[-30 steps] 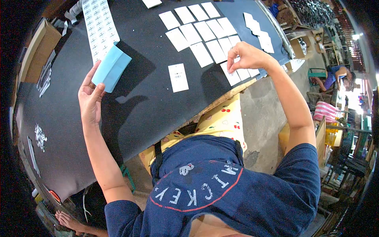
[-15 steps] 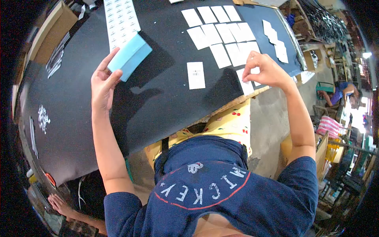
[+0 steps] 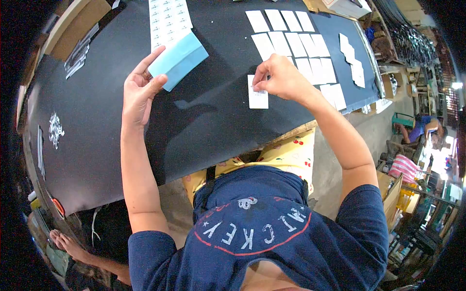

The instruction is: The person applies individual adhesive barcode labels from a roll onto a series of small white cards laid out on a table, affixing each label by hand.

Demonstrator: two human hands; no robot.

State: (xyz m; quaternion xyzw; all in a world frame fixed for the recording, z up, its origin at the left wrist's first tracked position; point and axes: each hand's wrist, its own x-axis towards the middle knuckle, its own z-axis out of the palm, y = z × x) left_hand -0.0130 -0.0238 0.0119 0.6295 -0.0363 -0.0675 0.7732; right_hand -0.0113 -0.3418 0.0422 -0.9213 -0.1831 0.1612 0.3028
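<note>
A folded or creased light-blue sheet (image 3: 180, 59) is pinched between the thumb and fingers of my left hand (image 3: 138, 97), raised above the black tabletop (image 3: 208, 131). My right hand (image 3: 286, 81) is closed in a pinch over a single white card (image 3: 258, 101) with small print, which lies apart from the others. Whether the fingertips hold anything is hidden. Several white cards (image 3: 310, 46) lie in rows beyond and right of that hand, which covers part of them. Behind the blue sheet runs a white strip (image 3: 170, 22) with repeated printed labels.
More white cards (image 3: 352, 58) overlap at the table's right end. Small white scraps (image 3: 56, 130) and orange-handled scissors (image 3: 58, 207) lie at the left. A cardboard box (image 3: 80, 22) stands at the far left. Another person's hand (image 3: 68, 245) shows at lower left.
My right hand has moved left, from a card at the front right of the rows to the single printed card. My left hand still holds the blue sheet. The whole view has shifted slightly.
</note>
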